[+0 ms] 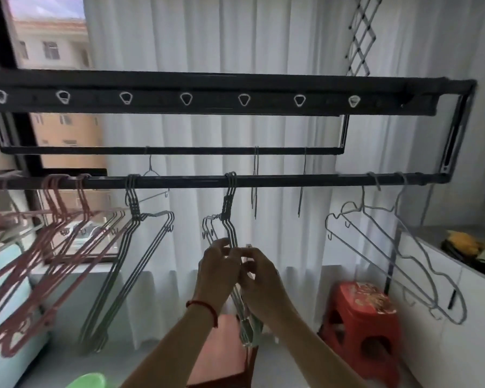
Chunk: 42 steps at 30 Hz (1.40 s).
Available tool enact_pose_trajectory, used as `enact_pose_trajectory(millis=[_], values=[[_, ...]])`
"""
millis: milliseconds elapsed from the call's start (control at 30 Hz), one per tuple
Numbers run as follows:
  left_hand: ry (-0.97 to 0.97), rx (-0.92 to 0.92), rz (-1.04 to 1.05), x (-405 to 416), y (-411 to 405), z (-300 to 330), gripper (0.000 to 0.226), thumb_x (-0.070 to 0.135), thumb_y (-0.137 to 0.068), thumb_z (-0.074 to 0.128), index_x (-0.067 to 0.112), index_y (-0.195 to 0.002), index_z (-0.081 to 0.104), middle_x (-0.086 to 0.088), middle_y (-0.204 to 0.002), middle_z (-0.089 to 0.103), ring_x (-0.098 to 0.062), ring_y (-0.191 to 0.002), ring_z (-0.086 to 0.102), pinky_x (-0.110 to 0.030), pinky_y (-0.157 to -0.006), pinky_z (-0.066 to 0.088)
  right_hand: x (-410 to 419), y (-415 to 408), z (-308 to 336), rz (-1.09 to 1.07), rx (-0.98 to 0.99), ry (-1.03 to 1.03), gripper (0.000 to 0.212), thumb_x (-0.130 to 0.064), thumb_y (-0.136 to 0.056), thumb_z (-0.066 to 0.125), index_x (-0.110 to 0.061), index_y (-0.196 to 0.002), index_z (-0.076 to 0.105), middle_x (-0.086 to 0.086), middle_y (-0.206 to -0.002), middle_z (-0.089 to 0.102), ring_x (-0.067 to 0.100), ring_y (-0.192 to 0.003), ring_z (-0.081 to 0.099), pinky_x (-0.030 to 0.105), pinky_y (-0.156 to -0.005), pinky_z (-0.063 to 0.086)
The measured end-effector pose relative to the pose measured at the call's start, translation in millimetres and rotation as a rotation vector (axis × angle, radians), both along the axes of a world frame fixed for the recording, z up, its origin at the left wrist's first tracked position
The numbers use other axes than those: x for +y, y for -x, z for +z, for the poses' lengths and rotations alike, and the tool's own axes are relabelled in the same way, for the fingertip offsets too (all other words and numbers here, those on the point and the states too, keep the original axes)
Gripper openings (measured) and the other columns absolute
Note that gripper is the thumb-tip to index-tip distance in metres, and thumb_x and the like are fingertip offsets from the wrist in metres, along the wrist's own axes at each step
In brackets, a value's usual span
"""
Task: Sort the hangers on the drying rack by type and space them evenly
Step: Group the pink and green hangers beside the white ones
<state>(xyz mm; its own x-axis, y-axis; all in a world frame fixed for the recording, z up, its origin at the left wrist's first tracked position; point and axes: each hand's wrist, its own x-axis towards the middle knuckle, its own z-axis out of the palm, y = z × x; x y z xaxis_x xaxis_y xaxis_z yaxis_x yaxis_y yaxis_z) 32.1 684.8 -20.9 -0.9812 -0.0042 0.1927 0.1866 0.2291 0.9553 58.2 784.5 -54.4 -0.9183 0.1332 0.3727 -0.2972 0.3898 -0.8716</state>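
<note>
Closest to the camera, both forearms reach up and meet under the middle of the drying rack's front rail (263, 180). The left hand (217, 264), a red cord at its wrist, has its fingers curled in around the shoulder wires of the grey hanger bundle (230, 219); the right hand (259, 271) is just beside it, touching, its fingertips pinching the same wires from the other side. The bundle hangs between the two hands, hooks stacked on the rail directly above the fingers, its long arms sloping down past the right wrist toward the camera. Neither hand is clearly nearer; the bundle lies straight up from both, so the likely next step, peeling one hanger off and sliding it sideways, would run along the rail's length. Toward the left end of the rail hang a second grey bundle (132, 217) and then the pink hangers (53, 228), crowded together up to the left edge. Toward the right end, two pale contoured hangers (389, 247) hang apart from the rest. Sorting by type looks mostly done; spacing does not. On the lower back rail (179, 150) a few thin hangers (254, 189) hang edge-on, type unclear. Beyond are a red stool (361, 312) and white curtains (207, 46).
</note>
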Motion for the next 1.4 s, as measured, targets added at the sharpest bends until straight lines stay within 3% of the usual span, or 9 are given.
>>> enact_pose_trajectory(millis=[100,200,300,567,833,933,1000,1167,1400], values=[[0.135,0.139,0.167,-42.3,-16.4,11.8,0.052,0.020,-0.087,0.061,0.019,-0.138,0.050,0.001,-0.127,0.057,-0.018,-0.122,0.052,-0.042,-0.107,0.043,-47.6,6.3,0.7,0.016,-0.003,0.005,0.023,-0.014,-0.096,0.053,-0.030,-0.112,0.058,-0.009,-0.086,0.073,0.003,-0.071,0.070,0.036,-0.064,0.059],[0.165,0.260,0.226,-81.0,-35.4,30.8,0.054,0.015,-0.085,0.062,0.023,-0.138,0.052,0.006,-0.135,0.053,-0.013,-0.133,0.041,-0.040,-0.115,0.033,-96.8,11.1,5.1,0.060,-0.008,-0.011,0.017,-0.017,-0.097,0.054,-0.023,-0.112,0.052,-0.009,-0.073,0.064,-0.005,-0.053,0.060,0.017,-0.044,0.043],[0.203,0.333,0.265,-118.6,-45.3,42.0,0.052,0.016,-0.082,0.064,0.027,-0.132,0.056,0.010,-0.135,0.053,-0.009,-0.134,0.040,-0.035,-0.117,0.030,-137.5,18.1,8.8,0.089,-0.005,-0.039,0.018,-0.015,-0.096,0.056,-0.014,-0.112,0.050,-0.005,-0.067,0.058,-0.007,-0.046,0.055,0.011,-0.038,0.035],[0.302,0.323,0.497,-224.7,-13.6,31.5,0.034,0.010,-0.080,0.067,0.025,-0.111,0.067,-0.001,-0.129,0.063,-0.018,-0.129,0.051,-0.033,-0.111,0.036,-216.9,38.7,17.9,0.172,-0.074,-0.113,0.026,-0.022,-0.100,0.054,-0.020,-0.123,0.041,-0.010,-0.079,0.061,0.008,-0.061,0.063,0.015,-0.041,0.043],[0.573,0.337,0.620,-298.7,21.5,8.7,0.039,0.023,-0.077,0.070,0.018,-0.115,0.068,0.001,-0.122,0.068,-0.021,-0.117,0.058,-0.044,-0.103,0.045,-282.1,55.1,19.7,0.282,-0.044,-0.142,0.023,-0.017,-0.100,0.054,-0.011,-0.113,0.037,0.008,-0.078,0.063,0.006,-0.034,0.054,0.022,-0.032,0.042],[0.543,0.347,0.589,-311.3,27.1,2.2,0.038,0.024,-0.081,0.065,0.016,-0.118,0.066,0.000,-0.122,0.067,-0.021,-0.117,0.058,-0.041,-0.103,0.045,-306.3,59.3,21.4,0.321,-0.039,-0.145,0.021,-0.023,-0.098,0.050,-0.010,-0.109,0.037,0.003,-0.074,0.057,0.014,-0.043,0.056,0.039,-0.040,0.053],[0.549,0.348,0.588,-320.5,31.1,-1.6,0.042,0.030,-0.083,0.060,0.016,-0.122,0.065,0.000,-0.124,0.066,-0.021,-0.118,0.056,-0.040,-0.104,0.045,-319.2,62.8,23.3,0.367,-0.097,-0.043,0.037,-0.038,-0.088,0.041,-0.006,-0.108,0.041,0.007,-0.070,0.055,0.027,-0.049,0.057,0.048,-0.048,0.056],[0.664,0.353,0.626,-344.0,41.0,-2.3,0.045,0.036,-0.083,0.054,0.020,-0.124,0.061,0.002,-0.125,0.063,-0.021,-0.123,0.049,-0.040,-0.108,0.039,-345.0,79.3,16.7,0.397,-0.077,-0.089,0.009,-0.017,-0.103,0.041,-0.008,-0.105,0.038,0.019,-0.077,0.064,0.013,-0.037,0.057,0.031,-0.037,0.049],[0.696,0.534,0.536,-345.4,63.8,15.3,0.040,0.025,-0.082,0.064,0.023,-0.122,0.060,0.000,-0.135,0.053,-0.017,-0.128,0.043,-0.033,-0.108,0.039,-353.0,101.4,5.3,0.437,-0.089,-0.078,0.029,-0.013,-0.095,0.062,-0.016,-0.122,0.052,0.004,-0.083,0.074,0.021,-0.057,0.073,0.034,-0.051,0.060]])
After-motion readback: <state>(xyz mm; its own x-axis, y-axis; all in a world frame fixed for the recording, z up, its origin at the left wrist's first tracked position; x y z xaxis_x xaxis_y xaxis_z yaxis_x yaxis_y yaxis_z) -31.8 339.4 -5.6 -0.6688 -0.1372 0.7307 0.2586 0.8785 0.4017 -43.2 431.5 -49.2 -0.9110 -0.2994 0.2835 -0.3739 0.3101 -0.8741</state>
